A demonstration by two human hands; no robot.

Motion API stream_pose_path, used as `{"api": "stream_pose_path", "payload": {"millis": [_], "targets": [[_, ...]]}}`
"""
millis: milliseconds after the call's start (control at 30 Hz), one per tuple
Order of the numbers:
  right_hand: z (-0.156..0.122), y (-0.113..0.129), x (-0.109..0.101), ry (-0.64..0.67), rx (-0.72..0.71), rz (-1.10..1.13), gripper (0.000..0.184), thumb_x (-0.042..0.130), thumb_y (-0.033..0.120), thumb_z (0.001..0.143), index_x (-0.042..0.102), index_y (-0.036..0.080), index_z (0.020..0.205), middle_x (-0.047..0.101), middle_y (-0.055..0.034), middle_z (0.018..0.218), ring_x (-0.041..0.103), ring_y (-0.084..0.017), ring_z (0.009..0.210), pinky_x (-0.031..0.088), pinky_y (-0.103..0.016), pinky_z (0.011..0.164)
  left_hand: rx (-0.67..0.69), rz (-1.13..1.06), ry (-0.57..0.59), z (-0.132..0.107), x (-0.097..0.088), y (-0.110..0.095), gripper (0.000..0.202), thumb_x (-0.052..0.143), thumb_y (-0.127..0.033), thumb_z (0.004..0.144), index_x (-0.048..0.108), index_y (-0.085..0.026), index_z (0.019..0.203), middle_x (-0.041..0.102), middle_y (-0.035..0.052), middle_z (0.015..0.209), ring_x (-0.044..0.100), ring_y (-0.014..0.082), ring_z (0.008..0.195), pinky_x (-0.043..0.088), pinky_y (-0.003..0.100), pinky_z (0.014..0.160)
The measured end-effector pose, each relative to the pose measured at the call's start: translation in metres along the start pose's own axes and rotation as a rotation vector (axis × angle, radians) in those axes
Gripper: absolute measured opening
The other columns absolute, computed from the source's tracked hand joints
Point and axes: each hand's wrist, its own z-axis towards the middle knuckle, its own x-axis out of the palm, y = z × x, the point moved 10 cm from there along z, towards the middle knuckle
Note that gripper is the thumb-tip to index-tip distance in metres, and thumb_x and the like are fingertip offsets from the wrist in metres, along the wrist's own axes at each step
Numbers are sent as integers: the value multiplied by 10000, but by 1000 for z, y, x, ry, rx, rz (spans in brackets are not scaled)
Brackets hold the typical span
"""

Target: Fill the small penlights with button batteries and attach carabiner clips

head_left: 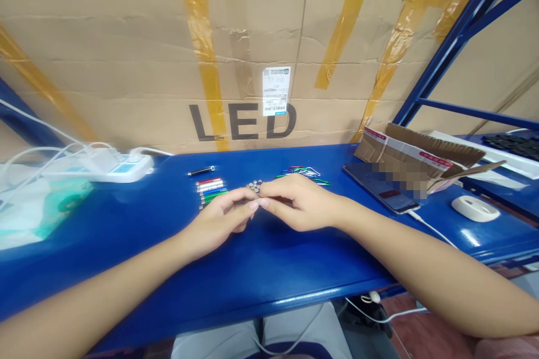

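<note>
My left hand (221, 223) and my right hand (301, 202) meet over the middle of the blue table, thumbs and fingertips pressed together. Whatever they pinch is hidden or too small to name. Just behind the fingertips lies a cluster of small round silver pieces (254, 184), like button cells, partly covered by my right hand. Beyond my left hand, several metal tubes in red, silver, blue and green (210, 183) lie side by side. A single black tube with a ring end (201, 171) is farther back. Coloured carabiner clips (309, 170) are piled behind my right hand.
A large cardboard box (160, 67) walls off the back. On the left are a white power strip (141, 167) with cables and a plastic bag (29, 213). To the right lie a phone (370, 182) on a cable, an open carton (404, 148) and a white mouse (475, 208).
</note>
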Motion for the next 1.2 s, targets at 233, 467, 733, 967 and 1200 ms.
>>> {"api": "stream_pose_path", "payload": {"millis": [233,467,733,967,1200], "targets": [[0,-5,4,15,15,6,236,404,285,1024,533,183,855,587,-4,756,483,-123,666,329,-248,628,-33,-107,1,-2,1,1,295,663,-434,901,588,-149,895,436,-46,703,285,47,529,183,250,514],[1,1,-1,-7,-61,19,252,439,267,1009,537,181,794,569,0,726,488,-122,657,364,-241,640,-114,-241,-2,-4,4,6,282,727,-383,851,615,-124,857,466,-26,699,307,45,528,189,235,515],[1,14,-6,45,-124,0,258,448,223,1011,613,169,820,628,-34,762,552,-141,712,410,-246,690,-259,-463,133,-10,18,17,212,648,-264,903,722,-66,888,497,19,685,322,34,512,209,202,507],[0,19,-1,104,-163,12,272,454,206,1008,575,171,766,595,-22,713,525,-136,694,403,-241,676,-372,-556,232,-16,29,20,168,653,-202,887,696,-49,832,446,-2,658,259,12,491,170,166,473],[3,3,0,-2,-43,221,296,473,257,1010,632,147,786,633,-14,716,491,-102,607,386,-229,608,-127,-177,92,-9,13,5,297,662,-391,903,665,-99,853,400,-48,627,251,34,489,175,216,483]]}}
